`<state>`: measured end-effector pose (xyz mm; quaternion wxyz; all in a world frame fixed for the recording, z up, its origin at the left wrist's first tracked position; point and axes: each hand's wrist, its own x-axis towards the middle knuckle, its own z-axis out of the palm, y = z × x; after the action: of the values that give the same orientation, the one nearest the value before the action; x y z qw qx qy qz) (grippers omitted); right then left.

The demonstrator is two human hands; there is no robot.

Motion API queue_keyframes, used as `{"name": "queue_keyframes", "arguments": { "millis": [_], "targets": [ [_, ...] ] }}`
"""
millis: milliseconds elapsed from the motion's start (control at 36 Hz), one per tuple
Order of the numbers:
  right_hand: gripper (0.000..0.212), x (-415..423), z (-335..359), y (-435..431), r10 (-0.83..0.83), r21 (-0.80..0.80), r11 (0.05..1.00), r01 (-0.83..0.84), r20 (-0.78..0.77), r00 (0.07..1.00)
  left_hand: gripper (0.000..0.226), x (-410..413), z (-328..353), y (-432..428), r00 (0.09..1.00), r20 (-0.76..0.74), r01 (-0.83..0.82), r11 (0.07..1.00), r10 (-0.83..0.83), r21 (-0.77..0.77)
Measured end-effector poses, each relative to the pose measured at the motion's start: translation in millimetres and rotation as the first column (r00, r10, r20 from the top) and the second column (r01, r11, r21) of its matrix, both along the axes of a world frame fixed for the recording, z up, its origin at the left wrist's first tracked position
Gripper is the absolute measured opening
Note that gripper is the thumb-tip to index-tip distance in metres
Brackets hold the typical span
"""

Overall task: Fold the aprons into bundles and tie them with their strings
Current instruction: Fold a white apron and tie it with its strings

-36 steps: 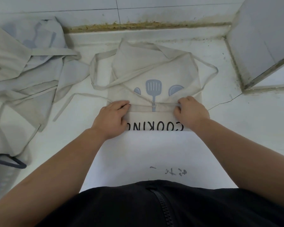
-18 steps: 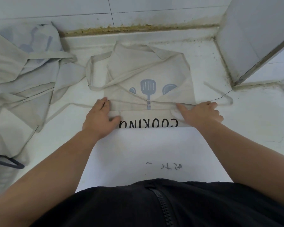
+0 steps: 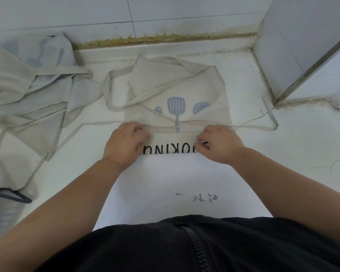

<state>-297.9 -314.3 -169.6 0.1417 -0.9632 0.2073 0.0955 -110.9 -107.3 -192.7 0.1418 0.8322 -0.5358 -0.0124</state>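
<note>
A beige apron point(image 3: 177, 89) with blue utensil prints and black "COOKING" lettering lies flat on the white counter point(image 3: 302, 154), its near edge folded into a narrow band. My left hand point(image 3: 124, 146) grips the left end of that band with curled fingers. My right hand point(image 3: 220, 144) pinches the right end, covering the first letters. One apron string point(image 3: 271, 122) trails off to the right, another string point(image 3: 82, 130) to the left. The neck strap loops across the apron's upper part.
A heap of crumpled aprons point(image 3: 28, 91) lies at the left. A tiled wall point(image 3: 165, 14) runs along the back and a white box-like wall corner point(image 3: 294, 46) stands at the right. A dark strap point(image 3: 10, 195) shows at the left edge.
My right hand came back from the right string to the folded band and now pinches it. My left hand shifted inward and curled onto the band. The right string lies pulled out to the right.
</note>
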Motion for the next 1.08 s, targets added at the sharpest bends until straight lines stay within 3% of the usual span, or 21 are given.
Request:
{"name": "queue_keyframes", "arguments": {
  "millis": [83, 167, 278, 333, 389, 444, 500, 611, 667, 750, 833, 889, 1000, 1083],
  "targets": [
    [0.049, -2, 0, -1, 0.085, 0.02, 0.996, -0.084, -0.099, 0.991, 0.022, -4, 3, -1, 0.995, -0.027, 0.094, 0.994, -0.092, 0.057],
    [0.057, -5, 1, -4, 0.12, -0.052, 0.991, -0.127, -0.129, 0.984, 0.056, -6, 4, 1, 0.994, -0.089, 0.069, 0.984, -0.055, 0.162],
    [0.044, -3, 2, -8, 0.127, -0.117, 0.983, -0.144, -0.142, 0.982, 0.089, -4, 8, 3, 0.989, -0.148, 0.039, 0.963, 0.001, 0.268],
    [0.039, 0, 6, -7, 0.113, -0.121, 0.985, -0.125, -0.1, 0.988, 0.08, 0, 9, 0, 0.988, -0.154, 0.027, 0.966, 0.013, 0.255],
    [0.038, 3, 11, -8, 0.063, -0.11, 0.991, -0.071, -0.071, 0.995, 0.058, 5, 13, -5, 0.985, -0.171, 0.016, 0.977, 0.021, 0.212],
    [0.038, 5, 17, -13, 0.014, -0.062, 0.998, -0.019, -0.079, 0.997, 0.035, 11, 19, -10, 0.947, -0.303, -0.073, 0.988, 0.111, 0.134],
    [0.036, 8, 25, -20, -0.026, -0.006, 1.0, 0.026, -0.116, 0.993, 0.015, 19, 27, -16, 0.839, -0.497, -0.173, 0.975, 0.22, 0.14],
    [0.032, 15, 34, -34, -0.051, -0.023, 0.999, 0.048, -0.155, 0.987, 0.013, 31, 29, -23, 0.659, -0.687, -0.249, 0.951, 0.305, 0.184],
    [0.031, 19, 34, -40, -0.09, -0.014, 0.996, 0.089, -0.15, 0.985, 0.017, 34, 25, -25, 0.626, -0.708, -0.316, 0.936, 0.327, 0.153],
    [0.032, 25, 27, -48, -0.102, -0.098, 0.991, 0.089, -0.14, 0.985, 0.019, 35, 17, -27, 0.656, -0.641, -0.438, 0.893, 0.398, 0.106],
    [0.035, 27, 14, -54, -0.083, -0.294, 0.955, 0.036, -0.151, 0.985, 0.034, 36, 8, -28, 0.836, -0.332, -0.417, 0.899, 0.438, 0.135],
    [0.037, 27, 8, -55, -0.09, -0.342, 0.939, 0.033, -0.151, 0.984, 0.038, 32, 7, -31, 0.91, -0.138, -0.377, 0.918, 0.392, 0.123],
    [0.045, 28, -3, -42, 0.0, -0.3, 0.952, -0.058, -0.188, 0.982, 0.034, 18, 7, -39, 0.98, 0.032, -0.198, 0.958, 0.196, 0.207],
    [0.043, 23, -8, -31, -0.053, -0.215, 0.976, 0.026, -0.12, 0.991, 0.04, 11, 3, -33, 0.988, 0.067, -0.153, 0.945, 0.139, 0.288]
  ]
}}
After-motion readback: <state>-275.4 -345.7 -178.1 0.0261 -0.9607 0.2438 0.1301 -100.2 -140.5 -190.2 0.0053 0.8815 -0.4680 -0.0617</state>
